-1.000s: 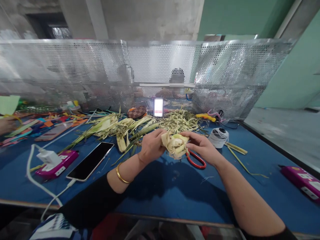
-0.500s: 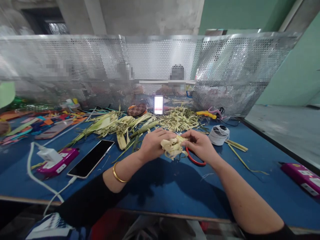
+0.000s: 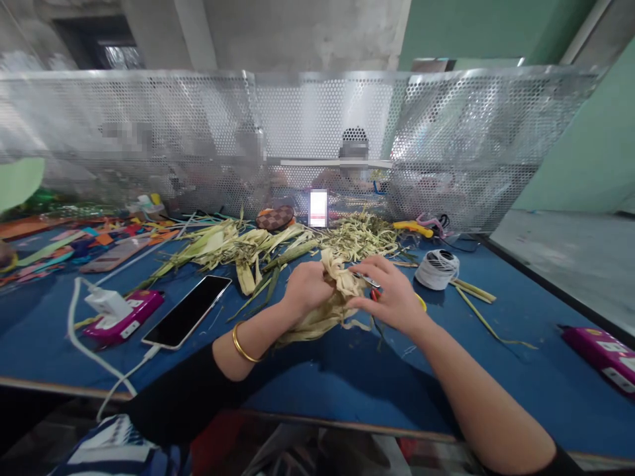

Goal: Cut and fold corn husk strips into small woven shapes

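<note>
My left hand (image 3: 310, 287) is closed around a bundle of pale dried husk (image 3: 344, 281), which looks like corn husk. The gathered, knotted-looking end points up, and loose strips (image 3: 317, 324) hang below my fist toward the table. At the bundle's right side is my right hand (image 3: 391, 291), its fingers apart and the thumb and fingertips close to the husk. Whether they touch it I cannot tell. Scissors (image 3: 370, 281) with red and yellow on the handles lie behind my right hand, partly hidden by it.
Husk strips (image 3: 248, 248) and a shredded pile (image 3: 362, 237) lie ahead. White string (image 3: 436, 269) stands right, beside cut stalks (image 3: 473, 291). A charging phone (image 3: 188, 311) and purple power strip (image 3: 126, 317) lie left; another purple strip (image 3: 602, 354) lies right. A perforated metal screen (image 3: 198, 125) closes the back.
The husk bundle has turned in my left hand, and its long strips now show below. My right hand's fingers have spread from their pinch at the husk. The view has shifted slightly.
</note>
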Tool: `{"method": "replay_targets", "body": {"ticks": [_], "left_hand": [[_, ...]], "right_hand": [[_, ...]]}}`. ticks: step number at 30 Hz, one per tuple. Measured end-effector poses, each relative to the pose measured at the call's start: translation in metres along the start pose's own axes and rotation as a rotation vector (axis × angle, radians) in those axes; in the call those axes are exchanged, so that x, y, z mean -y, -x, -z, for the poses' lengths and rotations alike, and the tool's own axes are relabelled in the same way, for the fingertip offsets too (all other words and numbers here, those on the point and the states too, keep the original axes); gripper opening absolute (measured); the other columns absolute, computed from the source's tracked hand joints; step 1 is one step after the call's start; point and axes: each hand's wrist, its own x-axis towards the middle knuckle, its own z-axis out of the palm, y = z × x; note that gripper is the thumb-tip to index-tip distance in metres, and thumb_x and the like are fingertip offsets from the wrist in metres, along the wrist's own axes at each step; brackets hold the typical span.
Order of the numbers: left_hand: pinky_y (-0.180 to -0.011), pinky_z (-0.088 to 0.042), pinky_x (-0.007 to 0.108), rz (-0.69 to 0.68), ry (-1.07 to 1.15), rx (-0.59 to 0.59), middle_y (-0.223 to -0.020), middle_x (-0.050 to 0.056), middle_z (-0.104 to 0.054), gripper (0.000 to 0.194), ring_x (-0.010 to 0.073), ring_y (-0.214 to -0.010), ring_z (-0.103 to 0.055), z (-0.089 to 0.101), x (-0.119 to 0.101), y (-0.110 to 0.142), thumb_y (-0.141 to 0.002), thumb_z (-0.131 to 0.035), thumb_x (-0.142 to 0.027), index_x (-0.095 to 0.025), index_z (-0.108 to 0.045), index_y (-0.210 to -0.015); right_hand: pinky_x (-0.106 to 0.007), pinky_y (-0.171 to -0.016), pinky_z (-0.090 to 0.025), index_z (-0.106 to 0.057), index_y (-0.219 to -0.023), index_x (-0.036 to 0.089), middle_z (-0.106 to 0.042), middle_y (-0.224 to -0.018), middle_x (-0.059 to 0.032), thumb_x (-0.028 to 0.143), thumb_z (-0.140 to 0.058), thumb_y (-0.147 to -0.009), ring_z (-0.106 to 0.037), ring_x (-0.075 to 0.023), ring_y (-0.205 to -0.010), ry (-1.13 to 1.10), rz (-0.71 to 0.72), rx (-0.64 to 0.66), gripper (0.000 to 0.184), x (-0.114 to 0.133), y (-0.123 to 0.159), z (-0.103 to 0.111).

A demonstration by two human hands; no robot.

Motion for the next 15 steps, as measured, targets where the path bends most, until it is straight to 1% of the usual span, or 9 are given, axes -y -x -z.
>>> {"method": "replay_targets", "body": {"ticks": [2, 4, 5, 7, 9, 11, 13, 15], "left_hand": [[-0.061, -0.038, 0.027, -0.037, -0.072, 0.005, -0.072, 0.008, -0.069, 0.020, 0.0225, -0.072, -0.061, -0.002, 0.000, 0.001, -0.068, -0.061, -0.027, -0.013, -0.073, -0.074], [-0.062, -0.037, 0.026, -0.098, -0.043, 0.031, -0.076, 0.006, -0.071, 0.023, 0.0207, -0.074, -0.061, -0.003, 0.001, 0.001, -0.070, -0.061, -0.031, -0.016, -0.074, -0.081], [-0.063, -0.037, 0.025, -0.122, -0.001, 0.051, -0.076, 0.004, -0.071, 0.023, 0.0196, -0.074, -0.061, -0.003, 0.002, 0.000, -0.071, -0.061, -0.032, -0.017, -0.075, -0.082], [-0.064, -0.038, 0.023, -0.145, 0.088, 0.087, -0.075, 0.001, -0.071, 0.022, 0.0177, -0.075, -0.061, -0.002, 0.006, -0.001, -0.072, -0.061, -0.035, -0.019, -0.074, -0.082], [-0.067, -0.039, 0.023, -0.144, 0.161, 0.102, -0.075, -0.001, -0.071, 0.022, 0.0168, -0.075, -0.061, -0.001, 0.010, -0.003, -0.072, -0.063, -0.036, -0.019, -0.074, -0.080], [-0.069, -0.040, 0.023, -0.126, 0.224, 0.095, -0.076, -0.001, -0.071, 0.023, 0.0165, -0.076, -0.061, 0.001, 0.014, -0.005, -0.070, -0.064, -0.036, -0.018, -0.074, -0.080], [-0.070, -0.041, 0.023, -0.106, 0.262, 0.096, -0.077, 0.000, -0.070, 0.025, 0.0168, -0.077, -0.061, 0.002, 0.018, -0.006, -0.069, -0.065, -0.036, -0.017, -0.074, -0.082], [-0.071, -0.043, 0.024, -0.092, 0.270, 0.125, -0.077, 0.000, -0.070, 0.028, 0.0180, -0.078, -0.061, 0.003, 0.020, -0.007, -0.070, -0.064, -0.039, -0.016, -0.074, -0.082]], "right_hand": [[-0.032, -0.072, -0.046, -0.068, -0.097, 0.019, -0.062, -0.095, -0.0093, 0.020, -0.060, -0.074, -0.058, -0.0226, -0.085, 0.064, -0.040, 0.059, 0.024, 0.002, 0.001, -0.008], [-0.030, -0.067, -0.043, -0.068, -0.082, 0.018, -0.063, -0.085, -0.0069, 0.016, -0.056, -0.074, -0.057, -0.0199, -0.077, 0.007, -0.153, 0.029, 0.015, 0.000, 0.002, -0.016], [-0.029, -0.066, -0.043, -0.068, -0.075, 0.018, -0.063, -0.079, -0.0053, 0.017, -0.057, -0.074, -0.056, -0.0190, -0.074, -0.080, -0.235, -0.016, 0.011, -0.002, 0.002, -0.019], [-0.029, -0.065, -0.044, -0.067, -0.073, 0.018, -0.064, -0.071, -0.0023, 0.026, -0.063, -0.073, -0.057, -0.0180, -0.069, -0.371, -0.455, -0.124, 0.009, -0.007, 0.002, -0.023], [-0.031, -0.064, -0.047, -0.068, -0.077, 0.018, -0.066, -0.068, -0.0014, 0.033, -0.071, -0.069, -0.060, -0.0186, -0.065, -0.743, -0.701, -0.189, 0.018, -0.012, 0.001, -0.026], [-0.032, -0.063, -0.051, -0.067, -0.079, 0.017, -0.069, -0.068, -0.0024, 0.032, -0.075, -0.065, -0.064, -0.0197, -0.064, -1.053, -0.896, -0.216, 0.022, -0.016, -0.001, -0.026], [-0.030, -0.064, -0.054, -0.067, -0.078, 0.017, -0.071, -0.070, -0.0034, 0.026, -0.074, -0.065, -0.067, -0.0197, -0.066, -1.213, -1.007, -0.219, 0.018, -0.020, -0.002, -0.027], [-0.029, -0.066, -0.055, -0.066, -0.080, 0.018, -0.072, -0.072, -0.0037, 0.024, -0.072, -0.067, -0.069, -0.0192, -0.070, -1.267, -1.044, -0.202, 0.015, -0.022, -0.002, -0.027]]}}
